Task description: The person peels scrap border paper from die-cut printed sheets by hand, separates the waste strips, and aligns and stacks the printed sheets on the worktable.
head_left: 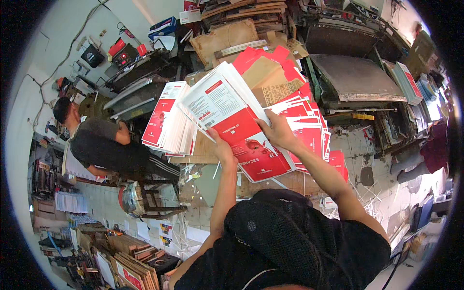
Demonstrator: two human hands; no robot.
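**Red-and-white sheets being squared up in both hands**

Red-and-white printed sheets [227,116] are being held up as one thick bundle. The left hand [223,150] is clamping the lower edge; the right hand [278,133] is gripping the side. Keeping both grips firm and edges flush probably matters. More stacks [166,121] are lying just left; a seated person [101,142] is working beyond.

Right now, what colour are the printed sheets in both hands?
Red and white printed sheets, held by left hand and right hand; head view.

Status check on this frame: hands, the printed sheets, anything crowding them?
Left hand and right hand both grip a fanned stack of red-and-white sheets. More sheet piles beneath. Co-worker at left, apart.
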